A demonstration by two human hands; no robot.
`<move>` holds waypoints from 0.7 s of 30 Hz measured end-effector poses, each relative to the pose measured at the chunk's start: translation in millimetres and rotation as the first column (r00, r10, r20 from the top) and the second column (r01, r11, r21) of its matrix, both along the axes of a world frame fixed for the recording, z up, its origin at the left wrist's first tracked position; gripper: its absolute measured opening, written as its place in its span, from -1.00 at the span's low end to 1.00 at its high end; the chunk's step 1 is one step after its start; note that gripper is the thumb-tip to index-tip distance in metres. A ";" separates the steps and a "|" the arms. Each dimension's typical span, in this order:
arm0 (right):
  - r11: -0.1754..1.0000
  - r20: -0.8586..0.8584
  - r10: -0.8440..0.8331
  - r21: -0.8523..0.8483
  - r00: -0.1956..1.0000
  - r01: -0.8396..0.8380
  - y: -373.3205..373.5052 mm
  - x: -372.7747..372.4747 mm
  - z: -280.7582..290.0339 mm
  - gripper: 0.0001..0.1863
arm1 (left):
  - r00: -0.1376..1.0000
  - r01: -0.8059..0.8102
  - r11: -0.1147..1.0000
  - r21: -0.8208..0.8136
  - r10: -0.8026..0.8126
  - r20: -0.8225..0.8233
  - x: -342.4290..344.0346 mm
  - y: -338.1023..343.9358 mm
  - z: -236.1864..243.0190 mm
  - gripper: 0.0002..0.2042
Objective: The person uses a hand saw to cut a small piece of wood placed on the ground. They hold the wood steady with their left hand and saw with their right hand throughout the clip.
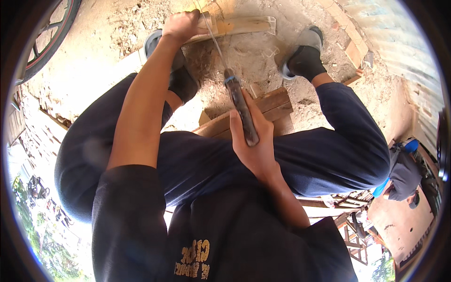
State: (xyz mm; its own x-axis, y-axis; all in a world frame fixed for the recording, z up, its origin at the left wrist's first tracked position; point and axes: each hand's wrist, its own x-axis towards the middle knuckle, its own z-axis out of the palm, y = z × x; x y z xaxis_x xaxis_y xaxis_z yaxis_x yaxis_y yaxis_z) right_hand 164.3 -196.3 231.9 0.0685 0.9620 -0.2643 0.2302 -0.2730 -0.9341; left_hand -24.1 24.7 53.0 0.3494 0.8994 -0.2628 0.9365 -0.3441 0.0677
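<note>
Pale plank (pixel 249 25) is held low, flanked by the shoes (pixel 311 38); its left part is clamped in the left hand (pixel 182 26). Handsaw (pixel 229 75) is gripped on the body side of the plank, right hand (pixel 253 136) closed around the handle (pixel 241 111), blade (pixel 217 45) laid across the plank. Judgement: plank should be pinned firmly, left hand kept clear of the teeth, strokes drawn long and straight.

A black-tyred wheel (pixel 61 36) sits upper left, corrugated metal sheeting (pixel 399 51) right.
</note>
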 end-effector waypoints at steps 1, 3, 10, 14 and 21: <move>0.999 -0.030 -0.033 0.023 0.999 0.033 -8.0 1.5 -7.1 -0.60 | 1.000 -0.003 0.999 0.037 0.003 -0.008 4.0 -0.3 -2.8 -0.29; 1.000 0.021 0.007 -0.027 1.000 -0.006 19.6 -1.3 -19.0 -0.60 | 1.000 0.002 0.999 -0.033 -0.002 0.005 11.3 3.9 1.2 -0.27; 0.998 -0.017 -0.056 -0.011 0.998 0.055 -20.4 6.4 -0.9 -0.62 | 0.999 0.016 1.000 -0.006 -0.017 -0.028 6.9 -2.8 6.0 -0.28; 0.998 0.027 0.056 -0.033 0.998 -0.055 30.1 -2.3 -10.5 -0.61 | 0.997 0.041 0.999 -0.035 -0.039 0.061 2.6 -0.1 9.3 -0.36; 1.000 -0.014 -0.015 -0.013 1.000 0.015 -11.6 7.9 -5.2 -0.64 | 0.999 0.040 0.999 0.034 -0.040 0.016 8.2 -1.6 -3.7 -0.40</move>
